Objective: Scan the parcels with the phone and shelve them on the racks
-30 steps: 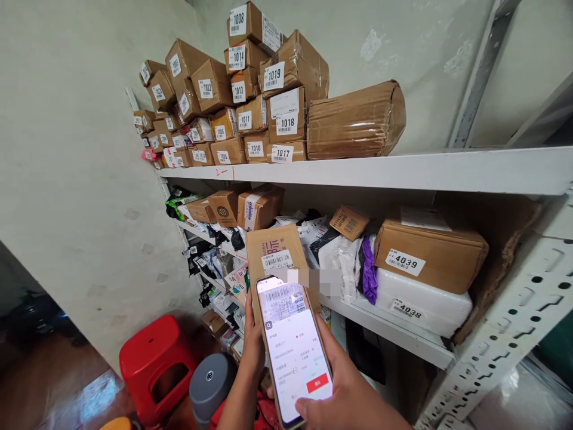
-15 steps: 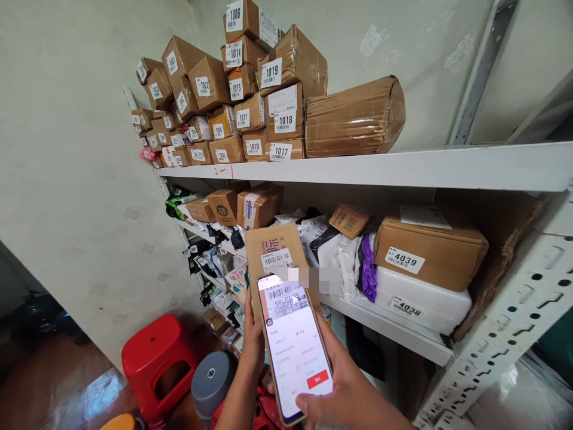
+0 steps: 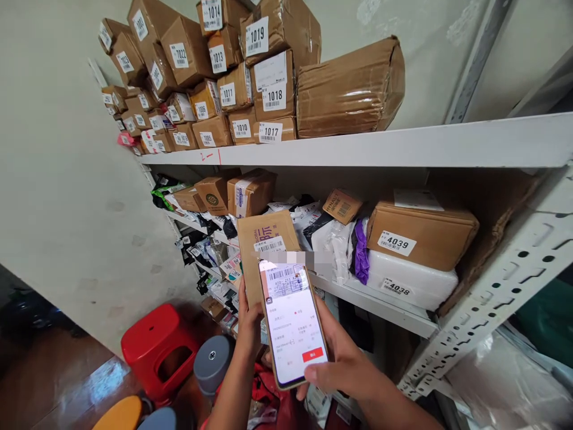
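Note:
My left hand (image 3: 249,322) is closed on the lower left side of a brown cardboard box (image 3: 250,254), which has purple print and a white barcode label (image 3: 270,245). In front of the box, my right hand (image 3: 331,352) grips a smartphone (image 3: 293,334). Its thumb lies at the lower right of the screen, just below a red button. The phone's lit screen shows a camera picture of the label at the top and lines of text beneath. Much of the box's lower part is hidden behind the phone.
A white shelf (image 3: 358,146) holds stacked numbered cartons (image 3: 274,95). On the shelf below lie bagged parcels, a carton marked 4039 (image 3: 421,233) and a white package (image 3: 412,279). A perforated post (image 3: 505,280) stands at right. Red (image 3: 156,346) and grey (image 3: 213,364) stools are on the floor.
The view has tilted down and come closer, so the shelves sit higher in the picture. Both hands still hold the box and phone; the right thumb has shifted right, toward the screen's edge.

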Tool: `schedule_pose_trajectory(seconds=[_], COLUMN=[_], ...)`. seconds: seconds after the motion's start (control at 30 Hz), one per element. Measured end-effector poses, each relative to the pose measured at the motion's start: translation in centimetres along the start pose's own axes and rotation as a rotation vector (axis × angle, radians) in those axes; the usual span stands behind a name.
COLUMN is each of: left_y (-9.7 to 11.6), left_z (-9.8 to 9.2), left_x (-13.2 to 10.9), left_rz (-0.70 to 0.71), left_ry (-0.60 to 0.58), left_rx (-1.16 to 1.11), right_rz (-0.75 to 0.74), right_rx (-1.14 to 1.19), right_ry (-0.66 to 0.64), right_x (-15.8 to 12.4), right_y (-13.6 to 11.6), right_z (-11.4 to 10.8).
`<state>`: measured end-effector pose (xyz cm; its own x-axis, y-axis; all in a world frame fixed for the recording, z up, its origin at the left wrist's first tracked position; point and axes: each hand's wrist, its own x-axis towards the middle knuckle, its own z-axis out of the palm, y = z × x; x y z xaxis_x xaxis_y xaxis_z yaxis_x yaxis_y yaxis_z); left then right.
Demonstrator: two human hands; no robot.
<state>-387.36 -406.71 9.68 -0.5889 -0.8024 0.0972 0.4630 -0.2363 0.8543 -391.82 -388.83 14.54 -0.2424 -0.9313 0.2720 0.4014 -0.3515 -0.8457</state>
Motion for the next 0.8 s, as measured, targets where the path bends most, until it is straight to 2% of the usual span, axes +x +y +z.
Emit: schedule_pose_trajectory(seconds=[0.17,0.3,0.4,0.6,0.8], left_y=[-2.1,-1.8,-0.9,0.0,0.7], left_z=[-2.9,-4.9,-5.4,-6.3,-5.8], left_x=[-0.2,-1.3,-2.2,-3.1,-3.7], left_rz=[-0.049,-0.076,-0.012,0.036,0.035], left_ry=[-0.050,0.024,0.071,0.091,0.103], left_rx=[-0.103,-0.142,-0.154,-0.142,-0.133], right_rz=[-0.028,-0.057,-0.085,-0.083,-0.098], right_rx=[-0.038,-0.084,-0.104,-0.092,-0.095], right_ry=[0.082,0.135,0.191,0.383,0.437], right_x=[-0.7,-1.3,-2.2,-4.2,-4.9], right_y=[-0.3,-0.5,-0.7,-1.2,-1.2], right_z=[-0.8,-2.0,-2.6,-3.3,-3.4])
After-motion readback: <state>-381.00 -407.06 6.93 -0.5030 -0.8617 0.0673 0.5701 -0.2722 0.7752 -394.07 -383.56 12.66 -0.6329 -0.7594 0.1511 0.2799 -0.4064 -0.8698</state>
